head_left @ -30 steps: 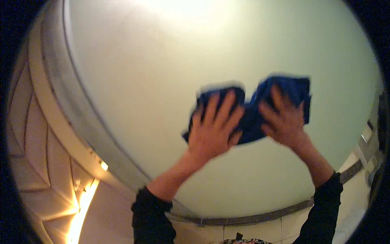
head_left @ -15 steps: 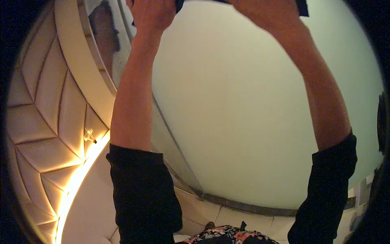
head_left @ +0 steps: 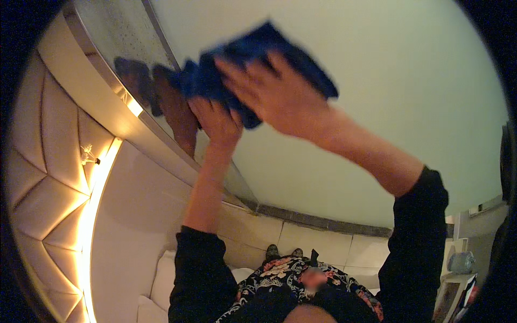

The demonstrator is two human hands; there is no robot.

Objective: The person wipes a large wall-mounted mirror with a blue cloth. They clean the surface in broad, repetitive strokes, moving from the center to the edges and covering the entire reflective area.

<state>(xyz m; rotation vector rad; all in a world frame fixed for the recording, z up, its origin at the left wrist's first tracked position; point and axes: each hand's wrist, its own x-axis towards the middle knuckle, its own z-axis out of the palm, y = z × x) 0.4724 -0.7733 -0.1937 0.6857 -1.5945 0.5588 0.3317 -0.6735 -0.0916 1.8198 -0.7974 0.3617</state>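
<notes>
A dark blue cloth (head_left: 269, 40), bunched and folded, lies against the pale greenish panel (head_left: 344, 151) at the upper middle. My right hand (head_left: 285, 99) holds it from above, fingers spread across its folds; the thumb is hidden. At the cloth's lower left end is my left hand (head_left: 218, 121), its fingers bent onto the fabric. Blur softens both hands and the cloth's edges. Left of them, a shiny strip (head_left: 126, 40) shows a dark reflection of the cloth and a hand.
Padded wall panels (head_left: 64, 161) with a bright light strip (head_left: 99, 199) curve along the left. Light floor tiles (head_left: 312, 242) and a dark skirting (head_left: 323, 222) lie below. A small shelf unit (head_left: 449, 285) at the lower right carries a clear container (head_left: 461, 262).
Both hands have come down from the top edge into fuller view, and my right hand has moved left, close to my left hand. The blue cloth now shows widely.
</notes>
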